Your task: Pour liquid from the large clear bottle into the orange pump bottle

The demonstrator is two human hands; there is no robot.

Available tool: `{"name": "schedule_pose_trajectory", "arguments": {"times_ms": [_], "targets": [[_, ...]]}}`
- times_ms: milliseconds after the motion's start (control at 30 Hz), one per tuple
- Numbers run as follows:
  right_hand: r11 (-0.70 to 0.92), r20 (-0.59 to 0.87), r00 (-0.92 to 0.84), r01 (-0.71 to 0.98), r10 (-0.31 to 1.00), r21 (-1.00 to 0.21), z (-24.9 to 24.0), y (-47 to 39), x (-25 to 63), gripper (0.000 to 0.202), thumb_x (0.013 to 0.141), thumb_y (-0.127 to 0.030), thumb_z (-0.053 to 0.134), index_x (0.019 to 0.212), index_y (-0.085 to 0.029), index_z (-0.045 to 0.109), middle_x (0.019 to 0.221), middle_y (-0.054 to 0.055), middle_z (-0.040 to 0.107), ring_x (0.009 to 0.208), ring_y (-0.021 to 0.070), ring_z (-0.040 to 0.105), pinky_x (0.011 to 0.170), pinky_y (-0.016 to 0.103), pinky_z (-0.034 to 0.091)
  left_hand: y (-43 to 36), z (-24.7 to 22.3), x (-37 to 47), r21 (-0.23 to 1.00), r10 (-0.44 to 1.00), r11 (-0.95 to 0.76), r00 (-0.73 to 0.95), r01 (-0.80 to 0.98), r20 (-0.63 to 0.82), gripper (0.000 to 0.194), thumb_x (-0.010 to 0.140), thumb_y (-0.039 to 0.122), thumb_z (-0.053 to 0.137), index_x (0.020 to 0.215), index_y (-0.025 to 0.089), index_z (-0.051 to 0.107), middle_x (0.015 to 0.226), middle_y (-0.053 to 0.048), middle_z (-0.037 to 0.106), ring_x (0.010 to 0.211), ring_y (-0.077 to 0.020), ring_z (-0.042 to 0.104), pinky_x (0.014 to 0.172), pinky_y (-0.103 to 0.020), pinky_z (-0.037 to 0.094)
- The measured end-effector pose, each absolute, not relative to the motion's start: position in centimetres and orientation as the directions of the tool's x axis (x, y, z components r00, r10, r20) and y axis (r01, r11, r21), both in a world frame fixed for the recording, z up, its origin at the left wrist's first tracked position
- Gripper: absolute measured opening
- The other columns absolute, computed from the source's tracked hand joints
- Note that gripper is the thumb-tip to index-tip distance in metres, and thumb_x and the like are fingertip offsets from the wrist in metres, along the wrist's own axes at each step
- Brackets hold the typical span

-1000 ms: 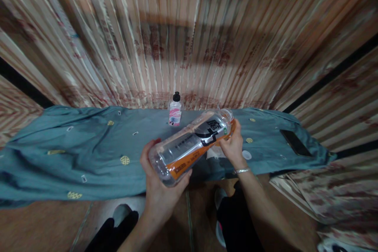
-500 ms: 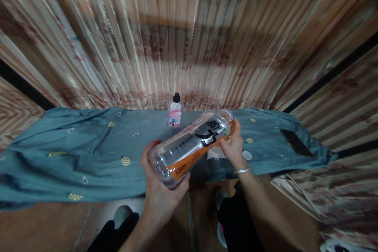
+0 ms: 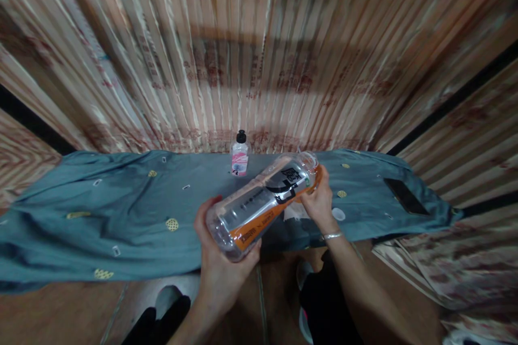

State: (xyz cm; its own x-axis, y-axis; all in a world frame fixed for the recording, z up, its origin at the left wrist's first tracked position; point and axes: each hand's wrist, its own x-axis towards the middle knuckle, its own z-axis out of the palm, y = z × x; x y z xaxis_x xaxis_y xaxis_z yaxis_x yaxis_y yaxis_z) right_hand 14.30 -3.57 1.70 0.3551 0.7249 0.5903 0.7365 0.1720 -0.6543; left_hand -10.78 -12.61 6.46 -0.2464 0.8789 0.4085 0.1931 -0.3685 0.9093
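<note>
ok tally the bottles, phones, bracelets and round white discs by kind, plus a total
Bottles: 2 (large clear bottle, held; small pink-labelled bottle, standing)
Phones: 1 (dark phone)
Bracelets: 1 (silver bracelet)
Discs: 1 (round white disc)
Total: 5

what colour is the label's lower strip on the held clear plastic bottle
The lower strip is orange, clearest in head view.

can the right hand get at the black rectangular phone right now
Probably not while the right hand grips the clear plastic bottle with an orange label; once free, likely yes, since nothing upright stands between that hand and the black rectangular phone.
</note>
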Motion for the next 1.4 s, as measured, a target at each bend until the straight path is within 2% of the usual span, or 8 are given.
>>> {"name": "schedule_pose_trajectory", "arguments": {"times_ms": [600,767,967,1100,1400], "targets": [[0.157,0.540,0.371,0.697,0.755,-0.700,2.42,-3.66,14.00,0.088,0.069,-0.052,0.075,0.142,-0.015,0.042,0.125,0.018,0.069,0.108,0.0324,0.071,0.090,0.046,0.059,-12.62,6.70,-10.65,0.918,0.885,-0.368,-0.247,0.145,0.394,0.088,0.063,0.029,0.085,0.136,0.026,0.035,0.126,-0.009,0.055,0.101,-0.0211,0.069,0.086,-0.035,0.060],[0.133,0.517,0.384,0.692,0.765,-0.710,2.35,-3.71,14.01,0.092,0.068,-0.050,0.075,0.144,-0.012,0.039,0.127,0.020,0.068,0.109,0.0335,0.071,0.093,0.048,0.059,-12.75,6.38,-10.61,0.908,0.874,-0.381,-0.253,0.177,0.416,0.089,0.063,0.028,0.085,0.137,0.027,0.036,0.131,-0.010,0.053,0.106,-0.0217,0.067,0.090,-0.036,0.059],[0.138,0.545,0.394,0.705,0.740,-0.696,1.99,-3.50,14.00,0.092,0.068,-0.056,0.074,0.142,-0.013,0.041,0.126,0.020,0.069,0.110,0.0345,0.071,0.092,0.049,0.059,-12.94,6.20,-10.46,0.912,0.876,-0.383,-0.257,0.146,0.409,0.088,0.065,0.026,0.084,0.139,0.028,0.036,0.132,-0.009,0.053,0.107,-0.0201,0.067,0.091,-0.033,0.058],[0.150,0.551,0.378,0.709,0.745,-0.689,1.76,-3.46,14.16,0.090,0.070,-0.053,0.073,0.144,-0.013,0.039,0.125,0.019,0.069,0.108,0.0326,0.072,0.090,0.046,0.060,-12.98,6.47,-10.48,0.916,0.882,-0.377,-0.249,0.136,0.400,0.088,0.064,0.026,0.085,0.137,0.026,0.036,0.128,-0.009,0.054,0.104,-0.0199,0.068,0.088,-0.033,0.059],[0.146,0.567,0.392,0.716,0.725,-0.682,1.72,-3.52,14.02,0.088,0.070,-0.049,0.073,0.144,-0.015,0.041,0.125,0.018,0.070,0.107,0.0324,0.072,0.090,0.045,0.061,-12.98,5.95,-10.40,0.923,0.883,-0.360,-0.270,0.136,0.384,0.089,0.064,0.028,0.085,0.139,0.027,0.037,0.132,-0.010,0.053,0.109,-0.0220,0.067,0.091,-0.036,0.060]]}}
